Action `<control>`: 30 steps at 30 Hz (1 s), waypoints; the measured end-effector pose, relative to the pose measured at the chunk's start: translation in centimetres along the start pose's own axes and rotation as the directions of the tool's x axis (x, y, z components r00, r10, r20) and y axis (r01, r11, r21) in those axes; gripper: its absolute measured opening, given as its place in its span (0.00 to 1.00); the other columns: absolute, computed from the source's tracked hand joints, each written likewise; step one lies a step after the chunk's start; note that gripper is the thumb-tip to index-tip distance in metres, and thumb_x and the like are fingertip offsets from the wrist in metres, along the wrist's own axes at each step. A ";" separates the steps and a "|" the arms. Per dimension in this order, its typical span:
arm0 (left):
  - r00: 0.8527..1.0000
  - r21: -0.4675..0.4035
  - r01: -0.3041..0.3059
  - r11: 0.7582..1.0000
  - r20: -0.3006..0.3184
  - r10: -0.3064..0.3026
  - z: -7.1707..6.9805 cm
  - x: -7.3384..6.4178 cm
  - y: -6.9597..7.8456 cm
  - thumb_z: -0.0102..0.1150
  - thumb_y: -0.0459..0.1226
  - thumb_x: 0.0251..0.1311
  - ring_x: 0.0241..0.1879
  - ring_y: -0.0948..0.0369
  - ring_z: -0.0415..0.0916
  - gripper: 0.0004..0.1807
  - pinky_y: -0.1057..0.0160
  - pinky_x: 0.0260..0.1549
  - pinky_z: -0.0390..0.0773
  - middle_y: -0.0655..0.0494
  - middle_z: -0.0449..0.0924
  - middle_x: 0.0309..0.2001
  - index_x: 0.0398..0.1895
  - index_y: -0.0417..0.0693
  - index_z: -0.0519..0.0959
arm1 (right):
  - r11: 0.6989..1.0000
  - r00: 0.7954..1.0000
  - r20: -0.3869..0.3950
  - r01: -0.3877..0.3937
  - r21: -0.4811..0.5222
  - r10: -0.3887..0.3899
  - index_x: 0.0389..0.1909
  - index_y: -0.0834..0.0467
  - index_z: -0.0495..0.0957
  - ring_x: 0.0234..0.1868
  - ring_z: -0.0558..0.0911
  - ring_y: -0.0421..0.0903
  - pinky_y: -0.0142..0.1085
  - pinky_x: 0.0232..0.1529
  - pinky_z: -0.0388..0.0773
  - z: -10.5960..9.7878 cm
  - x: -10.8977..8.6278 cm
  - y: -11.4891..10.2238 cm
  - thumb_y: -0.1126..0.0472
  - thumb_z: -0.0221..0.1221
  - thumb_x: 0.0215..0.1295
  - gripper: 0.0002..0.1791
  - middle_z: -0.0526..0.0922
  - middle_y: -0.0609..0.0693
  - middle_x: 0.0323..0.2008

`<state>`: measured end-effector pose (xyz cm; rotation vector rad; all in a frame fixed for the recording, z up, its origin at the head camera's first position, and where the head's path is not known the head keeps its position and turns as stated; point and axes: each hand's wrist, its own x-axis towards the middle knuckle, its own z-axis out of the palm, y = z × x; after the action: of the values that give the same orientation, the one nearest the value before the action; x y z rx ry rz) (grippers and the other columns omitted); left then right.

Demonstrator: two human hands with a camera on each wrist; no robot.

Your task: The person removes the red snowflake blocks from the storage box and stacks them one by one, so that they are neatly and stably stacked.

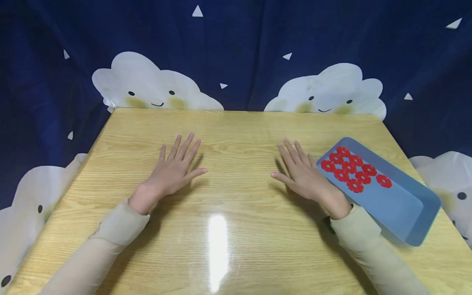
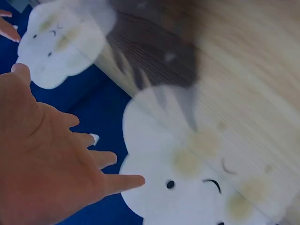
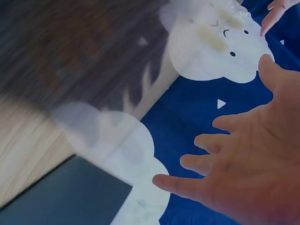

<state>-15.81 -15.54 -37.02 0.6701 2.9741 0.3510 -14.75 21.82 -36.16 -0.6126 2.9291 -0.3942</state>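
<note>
My left hand (image 1: 170,174) is held palm down above the left half of the table, its fingers straight and spread, with nothing in it. Across from it, my right hand (image 1: 307,178) has the same spread and holds nothing. A blue tray (image 1: 402,205) lies slanted on the table beside the right hand and partly behind that wrist. Several red flower-shaped pieces (image 1: 348,167) with holes in their middles lie in the tray's far part. In the wrist views, the left palm (image 2: 51,164) and the right palm (image 3: 253,154) are bare.
The wooden table (image 1: 236,188) has a bright reflection near its front. Behind it hangs a dark blue curtain (image 1: 243,49) with white clouds and triangles, which also shows along both sides. The table's far edge meets the curtain.
</note>
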 end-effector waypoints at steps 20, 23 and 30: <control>0.872 -0.114 -0.467 0.877 0.106 0.478 4.1 11.2 13.7 0.31 0.59 0.74 0.76 0.59 0.26 0.39 0.44 0.71 0.39 0.60 0.24 0.79 0.80 0.55 0.35 | 0.981 0.976 -0.099 -0.190 0.036 0.192 0.78 0.57 0.34 0.75 0.26 0.59 0.72 0.63 0.30 -3.0 -9.3 7.9 0.41 0.52 0.71 0.49 0.30 0.60 0.77; 0.856 -0.118 -0.488 0.865 0.128 0.501 4.6 12.9 15.8 0.28 0.59 0.74 0.76 0.62 0.23 0.39 0.45 0.72 0.38 0.62 0.22 0.78 0.79 0.58 0.31 | 0.968 0.965 -0.086 -0.247 0.037 0.249 0.78 0.59 0.31 0.74 0.24 0.62 0.73 0.61 0.27 -3.5 -11.0 10.2 0.42 0.51 0.72 0.50 0.28 0.64 0.76; 0.848 -0.107 -0.481 0.870 0.192 0.493 5.4 16.3 20.2 0.23 0.62 0.73 0.73 0.71 0.16 0.38 0.50 0.72 0.34 0.67 0.21 0.78 0.78 0.62 0.28 | 0.932 0.923 -0.153 -0.361 -0.019 0.354 0.73 0.74 0.33 0.71 0.24 0.69 0.69 0.64 0.26 -3.4 -15.2 16.6 0.41 0.46 0.75 0.50 0.29 0.78 0.70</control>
<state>-21.45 10.38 -37.84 1.3663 2.5435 0.3582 -7.75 43.50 -36.53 -0.0427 3.1065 -0.3404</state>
